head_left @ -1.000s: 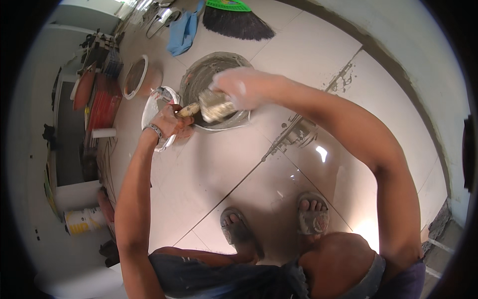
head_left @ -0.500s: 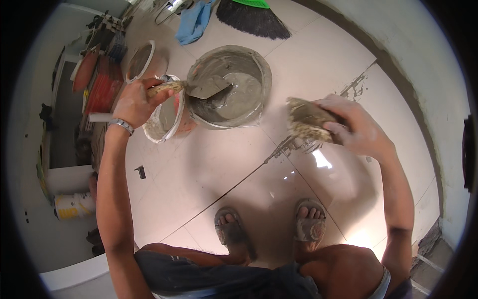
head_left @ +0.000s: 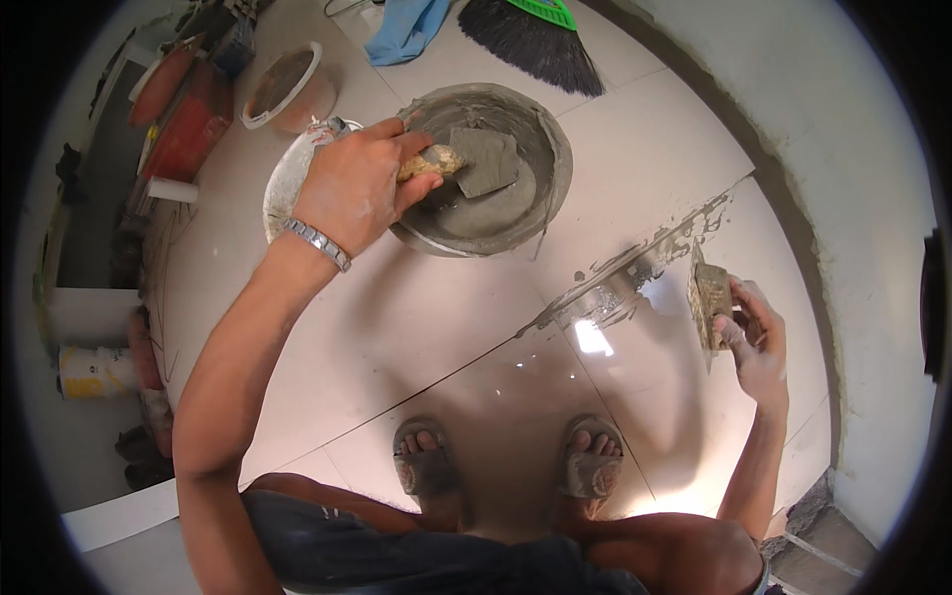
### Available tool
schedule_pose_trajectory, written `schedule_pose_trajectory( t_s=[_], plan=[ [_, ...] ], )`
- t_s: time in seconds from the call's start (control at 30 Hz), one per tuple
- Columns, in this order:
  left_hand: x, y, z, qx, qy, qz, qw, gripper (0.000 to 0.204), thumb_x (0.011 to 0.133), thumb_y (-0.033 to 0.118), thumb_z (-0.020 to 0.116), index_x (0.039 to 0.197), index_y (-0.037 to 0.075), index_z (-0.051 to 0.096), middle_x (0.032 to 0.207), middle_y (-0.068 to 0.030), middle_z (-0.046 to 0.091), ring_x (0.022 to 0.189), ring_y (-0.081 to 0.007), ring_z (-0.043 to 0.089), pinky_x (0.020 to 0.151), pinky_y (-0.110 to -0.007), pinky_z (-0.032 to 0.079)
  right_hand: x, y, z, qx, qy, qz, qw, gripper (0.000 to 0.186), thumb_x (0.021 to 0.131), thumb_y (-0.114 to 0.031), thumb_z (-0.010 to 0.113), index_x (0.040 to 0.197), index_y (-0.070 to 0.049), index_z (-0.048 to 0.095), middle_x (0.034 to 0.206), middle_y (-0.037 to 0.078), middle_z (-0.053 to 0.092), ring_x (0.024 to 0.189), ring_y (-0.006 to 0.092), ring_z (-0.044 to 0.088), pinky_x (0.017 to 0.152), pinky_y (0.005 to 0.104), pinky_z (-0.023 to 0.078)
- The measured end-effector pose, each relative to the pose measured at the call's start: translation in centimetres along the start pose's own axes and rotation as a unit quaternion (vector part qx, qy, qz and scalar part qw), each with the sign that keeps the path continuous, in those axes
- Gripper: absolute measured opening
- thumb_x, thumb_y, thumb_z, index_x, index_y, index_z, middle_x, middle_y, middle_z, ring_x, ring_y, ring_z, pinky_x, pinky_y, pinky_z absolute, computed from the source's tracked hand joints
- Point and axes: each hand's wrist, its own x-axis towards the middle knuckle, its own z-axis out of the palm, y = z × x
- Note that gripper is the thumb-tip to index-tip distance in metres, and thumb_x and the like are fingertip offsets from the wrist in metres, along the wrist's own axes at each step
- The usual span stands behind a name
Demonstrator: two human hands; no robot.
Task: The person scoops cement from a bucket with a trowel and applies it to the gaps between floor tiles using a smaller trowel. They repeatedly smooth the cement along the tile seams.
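My left hand (head_left: pixel 355 183) is closed around the handle of a trowel (head_left: pixel 486 162). The trowel's grey, mortar-coated blade is over the inside of a round bucket (head_left: pixel 562 164) of wet grey mortar (head_left: pixel 496 215); whether it touches the mortar is hard to tell. At the right, my right hand (head_left: pixel 760 347) grips a mortar-caked hand float (head_left: pixel 710 297) by its block-like handle. The float is tipped on edge, its flat face turned left, beside a smeared strip of wet mortar (head_left: pixel 635 270) along a tile joint.
Behind my left hand stands a whitish bucket (head_left: pixel 281 188), partly hidden, with a smaller bucket (head_left: pixel 290 104) beyond it. A black broom (head_left: pixel 531 45) and blue cloth (head_left: pixel 405 30) lie at the far side. Red items (head_left: pixel 193 119) line the left; a wall (head_left: pixel 843 149) bounds the right.
My left hand has moved right, bringing the trowel farther over the mortar bucket. My right hand has drawn right and nearer, tilting the float on edge. More of the smeared joint now shows.
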Motion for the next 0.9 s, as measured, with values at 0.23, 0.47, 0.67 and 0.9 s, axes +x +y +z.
schedule_pose_trajectory(
  t_s=[0.23,0.47,0.67,0.9],
  plan=[
    [-2.4,2.2,2.9,-0.009,-0.02,-0.016,1.0,0.034,0.086,0.029,0.074,0.11,0.004,0.069,0.092,-0.0104,0.062,0.079,-0.033,0.065,0.07,-0.042,0.053,-0.6,-0.2,0.9,-0.012,-0.005,0.014,1.0,0.041,0.092,-0.004,0.068,0.13,0.004,0.057,0.115,0.01,0.06,0.105,0.019,0.06,0.086,0.033,0.051],
    [-2.0,0.7,3.5,-0.144,0.002,-0.079,0.986,0.036,0.087,0.03,0.074,0.106,-0.001,0.071,0.094,-0.0172,0.067,0.085,-0.0365,0.066,0.076,-0.042,0.053,-0.3,0.3,2.2,0.012,-0.004,0.006,1.0,0.043,0.091,0.001,0.067,0.132,0.003,0.056,0.119,0.012,0.06,0.107,0.0207,0.06,0.087,0.0331,0.052],
    [-1.6,-1.2,2.4,-0.212,-0.017,-0.175,0.961,0.045,0.085,0.037,0.076,0.106,-0.003,0.072,0.096,-0.0201,0.071,0.085,-0.0304,0.07,0.082,-0.037,0.053,-0.5,0.7,2.6,-0.006,-0.01,0.013,1.0,0.042,0.092,-0.002,0.067,0.132,0.005,0.055,0.12,0.013,0.06,0.109,0.0213,0.061,0.086,0.0334,0.053],
    [-2.4,-5.2,2.7,-0.319,-0.05,-0.243,0.915,0.049,0.087,0.038,0.075,0.115,-0.002,0.07,0.084,-0.0066,0.07,0.077,-0.0118,0.062,0.073,-0.029,0.05,-0.6,1.9,2.0,0.044,0.015,0.057,0.997,0.044,0.092,-0.004,0.069,0.131,0.008,0.055,0.121,0.009,0.059,0.106,0.0174,0.059,0.092,0.0311,0.049]
  ],
)
